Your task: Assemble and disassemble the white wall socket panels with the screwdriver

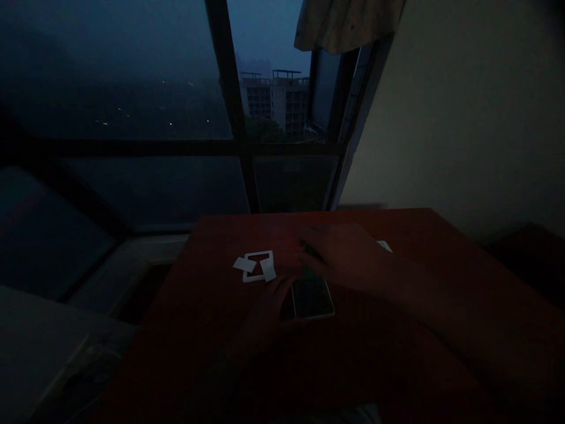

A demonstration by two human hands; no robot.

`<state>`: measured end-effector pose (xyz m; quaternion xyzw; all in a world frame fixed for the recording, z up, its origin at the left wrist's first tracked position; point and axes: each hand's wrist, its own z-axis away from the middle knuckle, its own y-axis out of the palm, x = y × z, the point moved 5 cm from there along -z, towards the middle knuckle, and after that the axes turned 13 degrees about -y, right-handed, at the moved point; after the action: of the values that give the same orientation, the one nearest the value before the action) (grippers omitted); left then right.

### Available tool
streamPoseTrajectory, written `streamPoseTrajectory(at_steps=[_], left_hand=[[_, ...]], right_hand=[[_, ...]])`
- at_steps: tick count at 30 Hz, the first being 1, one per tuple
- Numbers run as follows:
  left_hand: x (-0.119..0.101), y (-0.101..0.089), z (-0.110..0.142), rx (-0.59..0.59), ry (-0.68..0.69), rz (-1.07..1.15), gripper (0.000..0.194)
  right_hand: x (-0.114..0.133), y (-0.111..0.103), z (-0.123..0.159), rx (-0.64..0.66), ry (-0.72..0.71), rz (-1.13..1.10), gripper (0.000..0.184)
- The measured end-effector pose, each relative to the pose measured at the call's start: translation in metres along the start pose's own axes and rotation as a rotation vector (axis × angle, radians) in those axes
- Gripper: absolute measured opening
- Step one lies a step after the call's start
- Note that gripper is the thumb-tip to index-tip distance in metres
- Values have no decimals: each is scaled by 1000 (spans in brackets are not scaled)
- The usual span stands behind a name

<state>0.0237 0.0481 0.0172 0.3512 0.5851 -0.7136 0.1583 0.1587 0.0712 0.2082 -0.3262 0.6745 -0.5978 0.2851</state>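
The room is very dark. On a reddish table [397, 235] lies a flat dark phone-like device [311, 298] with a pale edge. My left hand [269, 306] rests against its left side, fingers curled along the edge. My right hand [339, 253] reaches across the table just beyond the device, fingers bent over something small and greenish that I cannot make out. To the left lie a white square frame [258, 265] and small white card pieces [244, 264] on and beside it.
Another small white piece [385, 245] shows just right of my right hand. A large window [176, 118] with dark frames stands beyond the table, a building outside. A pale wall [463, 118] is on the right. Dim furniture [53, 353] sits low at left.
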Motion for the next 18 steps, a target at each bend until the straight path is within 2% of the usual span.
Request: streamPoseTrajectory(at_steps=[5,8,11,18], left_hand=[[1,0,0,1,-17,-9,83],[2,1,0,19,-20,-3,82],[3,1,0,9,-11,-5,83],[5,2,0,-5,-6,-23,85]], right_hand=[[2,0,0,-24,-45,-90,27],[0,1,0,-17,-21,-13,23],[-1,2,0,0,6,44,27],[3,0,0,-3,-34,-75,20]])
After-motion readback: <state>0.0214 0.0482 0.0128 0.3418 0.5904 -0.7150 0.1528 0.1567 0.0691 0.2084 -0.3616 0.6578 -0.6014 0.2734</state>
